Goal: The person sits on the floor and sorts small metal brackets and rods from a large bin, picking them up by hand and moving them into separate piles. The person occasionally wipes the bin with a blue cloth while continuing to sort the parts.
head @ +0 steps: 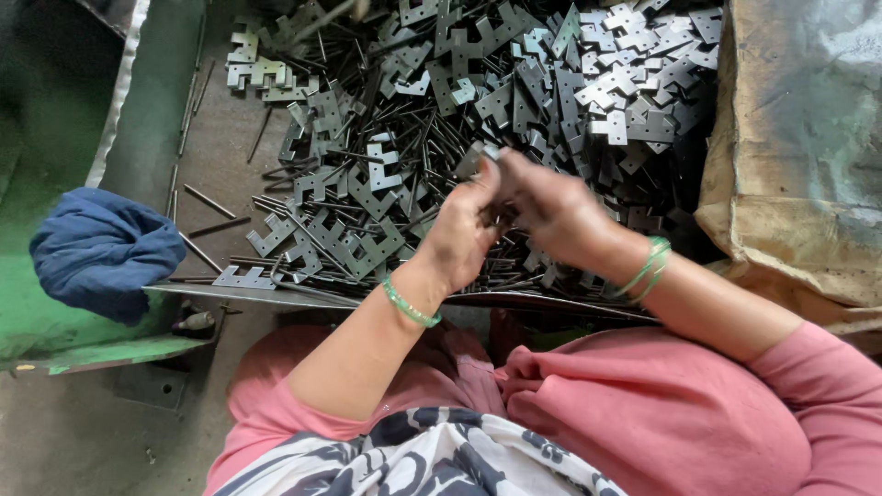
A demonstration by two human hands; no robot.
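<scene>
Landmark = big heap of stamped metal plates (514, 101) on the work tray.

Far left of heap: blue cloth (101, 248) bunched on the green bench edge (55, 340), well apart from the metal. Betw. cloth & heap: a few loose thin rods (209, 202) lying on the bare tray floor (220, 156), not paired w/ anything.

Left part of heap: flat notched plates mixed w/ rods, spread thin, some singles near the tray's front lip (248, 292).

Front-centre of heap, just above it: left hand (464, 230), green bangle on wrist, fingers pinched shut on a small grey plate (478, 156), thumb & forefinger tight. Right hand (551, 207) touches the left, fingers curled in toward the same piece; looks like it grips a rod or the plate's other end, but hidden by the knuckles, so cannot tell exactly what it has.

Right part of heap: plates piled deepest, lighter grey. Right of heap: worn brown sack (799, 156) against the tray side.

Progress, as judged: one piece in hand being fitted; nearly all plates & rods lie loose. No finished stack visible anywhere in view, so most of the work seems left.
</scene>
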